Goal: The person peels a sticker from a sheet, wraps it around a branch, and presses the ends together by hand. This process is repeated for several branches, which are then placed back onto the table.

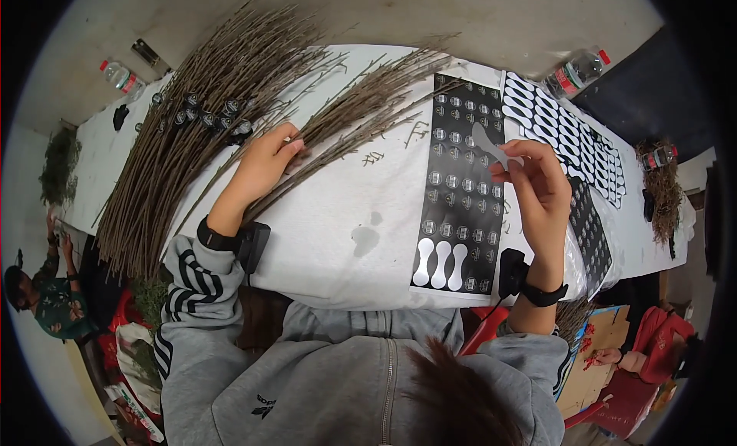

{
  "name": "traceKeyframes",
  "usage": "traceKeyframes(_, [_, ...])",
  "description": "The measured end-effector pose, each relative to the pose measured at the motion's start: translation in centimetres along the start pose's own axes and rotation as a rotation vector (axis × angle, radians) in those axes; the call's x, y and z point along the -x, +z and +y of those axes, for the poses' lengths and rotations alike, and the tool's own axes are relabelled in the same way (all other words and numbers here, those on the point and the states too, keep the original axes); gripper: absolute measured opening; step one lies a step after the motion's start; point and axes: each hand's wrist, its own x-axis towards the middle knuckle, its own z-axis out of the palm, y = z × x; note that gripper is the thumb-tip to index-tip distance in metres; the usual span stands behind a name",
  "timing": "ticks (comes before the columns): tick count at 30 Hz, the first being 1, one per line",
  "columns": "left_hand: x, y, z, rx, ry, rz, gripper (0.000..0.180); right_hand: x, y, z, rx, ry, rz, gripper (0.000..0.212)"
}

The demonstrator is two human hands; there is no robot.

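My right hand point(537, 186) pinches a pale, bone-shaped sticker label point(485, 141) between thumb and fingers. It hovers over a black label sheet point(465, 166) printed with rows of small marks, where a few white bone-shaped places show at the near end. At the left, my left hand point(265, 166) is closed around thin brown twigs point(361, 108) that fan out toward the far edge of the table; its grip partly hides them. Beside it lies a large pile of twigs point(165, 154), with black-and-white labels point(207, 117) wrapped around several stems.
More label sheets point(564, 127) lie to the right on the white-covered table point(330, 246). Plastic bottles stand at the far left point(121, 77) and far right point(576, 74). Another person point(57, 300) is at the left; a red-sleeved person point(656, 342) works at the lower right.
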Motion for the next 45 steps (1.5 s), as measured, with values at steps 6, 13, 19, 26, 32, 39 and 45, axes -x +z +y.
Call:
traceKeyframes(6, [0.3, 0.3, 0.2, 0.095, 0.165, -0.046, 0.011, 0.2, 0.2, 0.0, -0.005, 0.034, 0.008, 0.021])
traceKeyframes(13, [0.2, 0.4, 1.3, 0.237, 0.035, 0.007, 0.013, 0.4, 0.2, 0.1, -0.012, 0.057, 0.018, 0.022])
traceKeyframes(19, [0.2, -1.4, 1.4, 0.385, 0.012, -0.154, 0.017, 0.6, 0.5, 0.2, -0.059, 0.072, 0.021, 0.024])
traceKeyframes(26, [2.3, -1.4, 5.8, 0.372, -0.080, -0.129, 0.021, -0.8, 0.5, -0.6, -0.125, 0.069, 0.007, 0.025])
traceKeyframes(32, [1.9, -0.6, 7.5, 0.353, 0.086, -0.137, 0.023, -4.3, 1.3, -0.7, -0.349, -0.033, 0.027, 0.024])
traceKeyframes(39, [3.2, 1.3, 11.8, 0.536, -0.107, -0.258, 0.024, -7.6, 3.4, 0.3, -0.663, -0.103, 0.108, 0.023])
traceKeyframes(45, [1.8, 4.4, 10.9, 0.451, -0.075, -0.268, 0.026, -8.4, 4.2, 3.1, -0.745, -0.007, 0.117, 0.023])
